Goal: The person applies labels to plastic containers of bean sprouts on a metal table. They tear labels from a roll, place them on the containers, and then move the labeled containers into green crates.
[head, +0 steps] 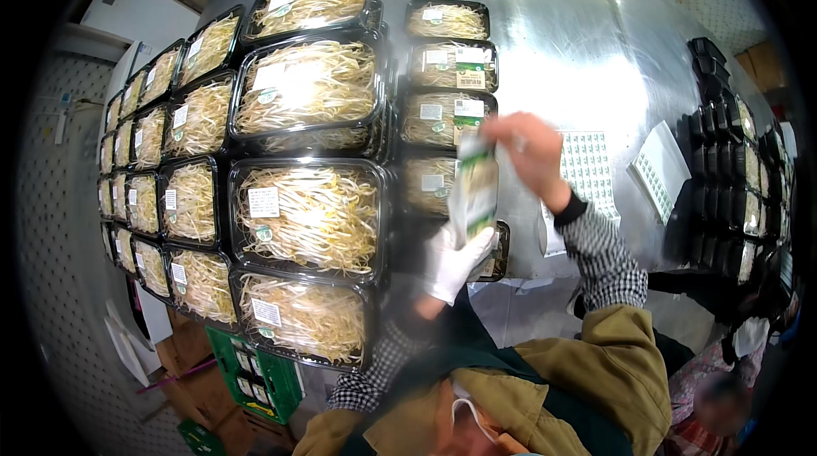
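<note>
My left hand (450, 261), in a white glove, grips the lower end of a blurred strip of green-and-white labels (473, 191). At the upper end of that strip is my bare right hand (526, 146), its fingertips bent together at a label; blur hides the exact grip. Beneath and beyond the hands runs a column of small black trays of bean sprouts under clear film. A larger green-and-white label lies on the tray (440, 117) just beyond the strip and on the tray (434, 66) behind it. The farthest tray (448, 20) shows only small labels.
Stacked larger sprout trays (306, 216) fill the metal table's (542, 2) left side. Right of my hands lie a label sheet (586, 165) and a pad of labels (660, 175). More black trays (724, 175) stand at the right edge. A green crate (281, 386) is below left; another person (718, 392) is lower right.
</note>
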`<state>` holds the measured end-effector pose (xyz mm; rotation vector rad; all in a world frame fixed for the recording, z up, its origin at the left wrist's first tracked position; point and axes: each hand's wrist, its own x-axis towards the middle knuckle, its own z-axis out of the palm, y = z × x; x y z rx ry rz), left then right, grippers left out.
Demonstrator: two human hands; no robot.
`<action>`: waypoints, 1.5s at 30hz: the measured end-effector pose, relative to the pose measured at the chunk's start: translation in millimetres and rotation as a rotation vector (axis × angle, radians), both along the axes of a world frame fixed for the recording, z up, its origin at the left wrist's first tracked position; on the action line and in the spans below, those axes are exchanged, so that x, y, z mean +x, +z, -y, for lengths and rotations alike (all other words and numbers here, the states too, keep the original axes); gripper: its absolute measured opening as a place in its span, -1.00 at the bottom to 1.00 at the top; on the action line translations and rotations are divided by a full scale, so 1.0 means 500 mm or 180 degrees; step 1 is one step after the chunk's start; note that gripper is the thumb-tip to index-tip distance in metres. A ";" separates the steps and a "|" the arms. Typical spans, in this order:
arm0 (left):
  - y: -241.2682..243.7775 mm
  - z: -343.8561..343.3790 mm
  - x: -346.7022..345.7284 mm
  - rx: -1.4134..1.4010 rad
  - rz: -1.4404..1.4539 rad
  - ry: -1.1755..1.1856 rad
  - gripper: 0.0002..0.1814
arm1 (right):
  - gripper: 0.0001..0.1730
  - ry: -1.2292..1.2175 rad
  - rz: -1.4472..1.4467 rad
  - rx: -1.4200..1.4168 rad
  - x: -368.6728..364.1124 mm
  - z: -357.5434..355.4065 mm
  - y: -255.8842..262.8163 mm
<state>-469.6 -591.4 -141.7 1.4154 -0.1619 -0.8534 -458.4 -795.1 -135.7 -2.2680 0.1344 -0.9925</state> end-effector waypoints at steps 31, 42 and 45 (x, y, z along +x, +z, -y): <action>0.269 -0.454 -0.062 -0.1166 0.2026 -0.0743 -0.32 | -0.76 0.1343 -0.1563 0.0041 -0.254 -0.490 0.394; 0.224 -0.645 0.003 -0.1427 0.1649 0.0011 -0.92 | -0.61 -0.0149 -0.0288 -0.0912 -0.173 -0.758 0.403; 0.230 -0.669 0.035 -0.1560 0.1579 0.0199 -0.92 | -0.58 0.0592 -0.1134 0.1244 -0.169 -0.784 0.395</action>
